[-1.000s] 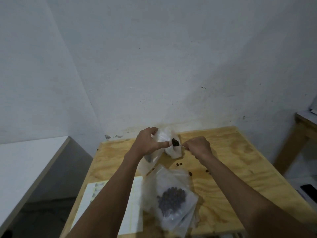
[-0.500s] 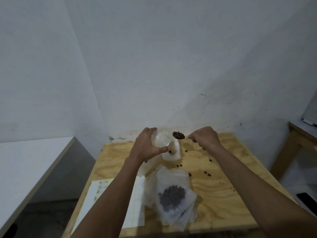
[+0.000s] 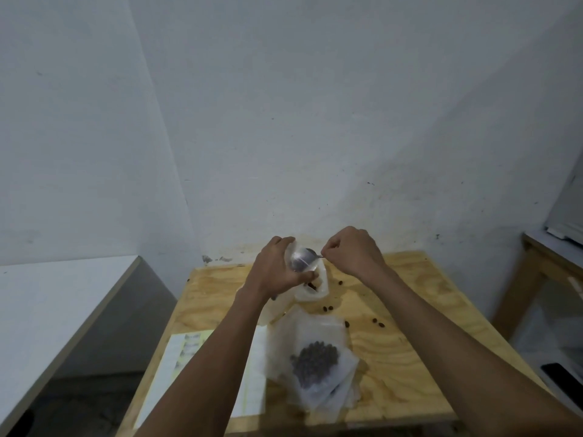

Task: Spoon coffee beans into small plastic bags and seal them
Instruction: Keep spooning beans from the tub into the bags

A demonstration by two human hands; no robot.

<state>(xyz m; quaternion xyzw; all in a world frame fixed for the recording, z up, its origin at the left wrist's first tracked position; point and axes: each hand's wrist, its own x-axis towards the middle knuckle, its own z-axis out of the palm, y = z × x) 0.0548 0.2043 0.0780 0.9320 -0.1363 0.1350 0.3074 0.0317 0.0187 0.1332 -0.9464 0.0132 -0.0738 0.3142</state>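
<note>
a sheet of paper (image 3: 252, 383) lies flat at the left of the plywood table (image 3: 410, 357), partly hidden under the forearm. next to it, the left hand (image 3: 274, 269) is curled around a small plastic bag (image 3: 310, 280), its mouth held open between thumb and fingers above the table's far edge; a few coffee beans (image 3: 312, 285) are seen inside. the bowl of a spoon (image 3: 301, 258) is pushed into that mouth, and its thin handle is pinched by the curled fingers of the right hand (image 3: 351, 253). whether beans remain in the bowl cannot be told. nearer the camera, a stack of filled bags (image 3: 315, 361) is laid on the table, and loose beans (image 3: 377, 322) are scattered to its right.

more beans could be spilled if the spoon is tipped before its bowl is fully past the rim, or if the soft mouth is let collapse. the thin film could be snagged by the spoon's edge, and the light bag could be dragged out of the grip as the spoon is withdrawn.
</note>
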